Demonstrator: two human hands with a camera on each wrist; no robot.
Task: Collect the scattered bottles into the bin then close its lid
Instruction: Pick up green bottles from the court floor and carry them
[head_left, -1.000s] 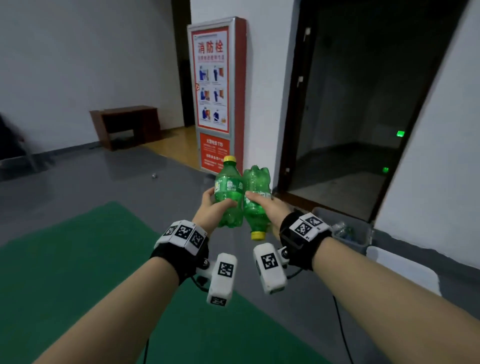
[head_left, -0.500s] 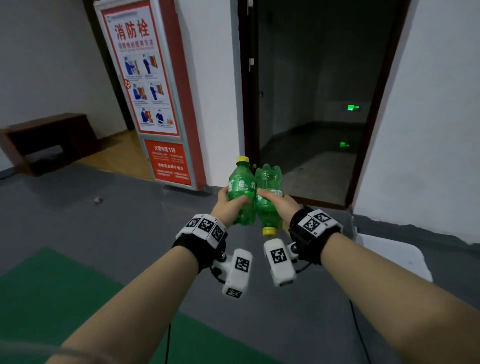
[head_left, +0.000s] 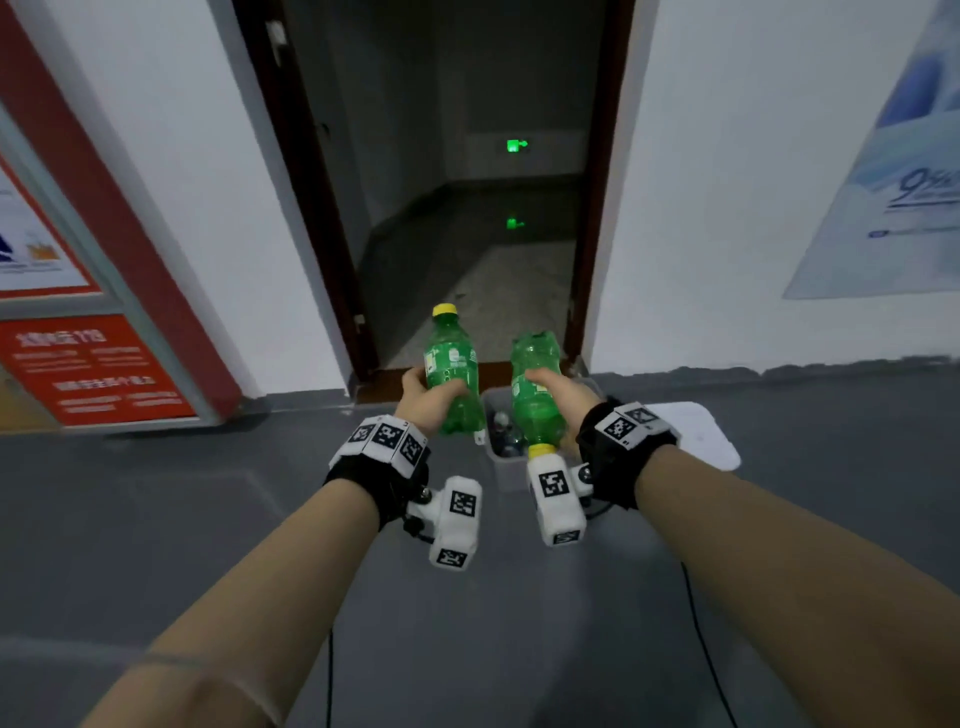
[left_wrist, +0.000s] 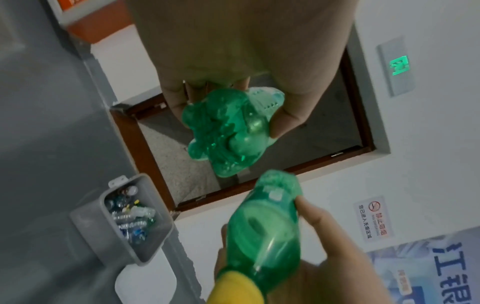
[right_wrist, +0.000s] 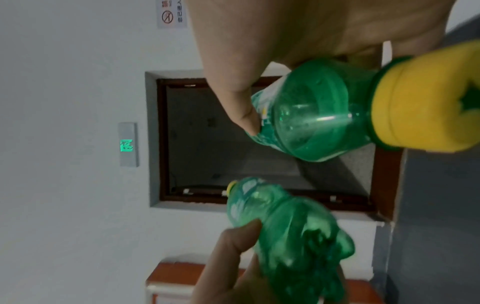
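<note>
My left hand (head_left: 422, 401) grips a green bottle (head_left: 451, 370) upright, yellow cap on top. My right hand (head_left: 567, 399) grips a second green bottle (head_left: 536, 401) upside down, its yellow cap pointing down. Both bottles hang above an open grey bin (head_left: 500, 472) on the floor by the doorway. The left wrist view shows several bottles lying inside the bin (left_wrist: 122, 244), the left bottle's base (left_wrist: 228, 133) and the right bottle (left_wrist: 265, 232). The bin's white lid (head_left: 698, 434) lies flat on the floor just right of it. The right wrist view shows both bottles (right_wrist: 311, 115) (right_wrist: 288, 236).
A dark open doorway (head_left: 467, 208) with a brown frame stands straight ahead behind the bin. A red fire-hydrant cabinet (head_left: 93, 364) stands against the wall at left, and a blue poster (head_left: 898, 182) hangs at right. Grey floor lies around the bin.
The view has swung right and closer to the doorway. The bin now lies right under my hands, and the two bottles, touching before, have drawn slightly apart.
</note>
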